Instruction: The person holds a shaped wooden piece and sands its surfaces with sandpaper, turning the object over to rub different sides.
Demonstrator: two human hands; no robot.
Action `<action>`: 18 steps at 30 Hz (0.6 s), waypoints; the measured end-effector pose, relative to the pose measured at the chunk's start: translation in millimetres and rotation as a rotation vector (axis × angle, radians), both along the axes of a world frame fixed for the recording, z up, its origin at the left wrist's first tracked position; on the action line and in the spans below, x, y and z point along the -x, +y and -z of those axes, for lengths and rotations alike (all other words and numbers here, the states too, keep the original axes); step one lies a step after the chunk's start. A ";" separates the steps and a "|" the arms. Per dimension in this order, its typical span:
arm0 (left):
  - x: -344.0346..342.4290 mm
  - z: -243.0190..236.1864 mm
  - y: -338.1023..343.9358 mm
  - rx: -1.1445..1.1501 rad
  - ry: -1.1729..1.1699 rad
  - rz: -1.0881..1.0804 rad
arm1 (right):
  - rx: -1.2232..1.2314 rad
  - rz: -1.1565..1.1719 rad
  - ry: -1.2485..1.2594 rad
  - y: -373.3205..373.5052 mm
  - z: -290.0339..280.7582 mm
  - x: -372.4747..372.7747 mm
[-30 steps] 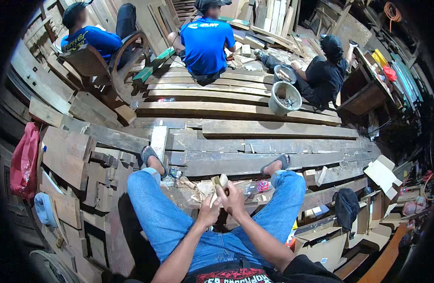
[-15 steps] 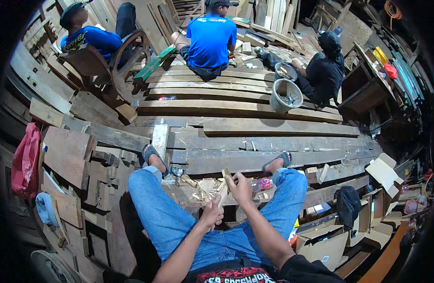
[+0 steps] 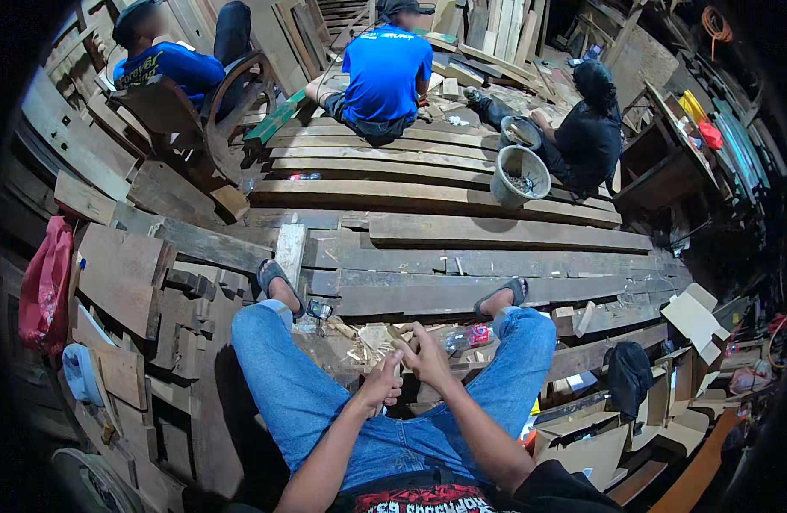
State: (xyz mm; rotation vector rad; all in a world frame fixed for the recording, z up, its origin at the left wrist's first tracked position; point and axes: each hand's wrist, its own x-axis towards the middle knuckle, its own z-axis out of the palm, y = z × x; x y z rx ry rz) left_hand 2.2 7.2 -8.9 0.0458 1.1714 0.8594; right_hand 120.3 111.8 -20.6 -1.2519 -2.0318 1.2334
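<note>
My left hand point(image 3: 378, 389) is closed around a slim pale piece of wood point(image 3: 396, 363) between my knees. Just above and to its right, my right hand point(image 3: 423, 355) is curled, fingers pinched on a small item at the upper end of that piece; I cannot make out what it is, as the fingers mostly cover it. Wood scraps and shavings point(image 3: 368, 342) lie beyond my hands, beside a plastic bottle with a red label point(image 3: 477, 335).
Three people, one in a wooden chair point(image 3: 162, 111), two seated on planks point(image 3: 385, 85) point(image 3: 586, 145), are ahead. A bucket point(image 3: 520, 175) stands on long boards point(image 3: 496, 231). Stacked boards point(image 3: 120, 278) and a red bag point(image 3: 44, 291) are left; cardboard boxes point(image 3: 581, 445) and a black cloth point(image 3: 626, 376) are right.
My right hand rose and moved right, then came down and left, closer to my left hand. The held piece's upper end is now more covered by fingers. The people shifted slightly.
</note>
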 end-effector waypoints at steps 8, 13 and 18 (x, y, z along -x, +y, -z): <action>-5.4 2.5 -4.5 -0.093 0.198 0.310 | 0.169 -0.106 -0.231 -4.4 2.5 -13.1; -8.6 -18.0 6.5 0.053 0.241 0.338 | 0.125 -0.043 -0.472 8.7 16.7 -27.6; 0.6 1.4 4.8 0.091 0.128 0.321 | 0.089 -0.186 -0.353 -2.3 18.6 -25.8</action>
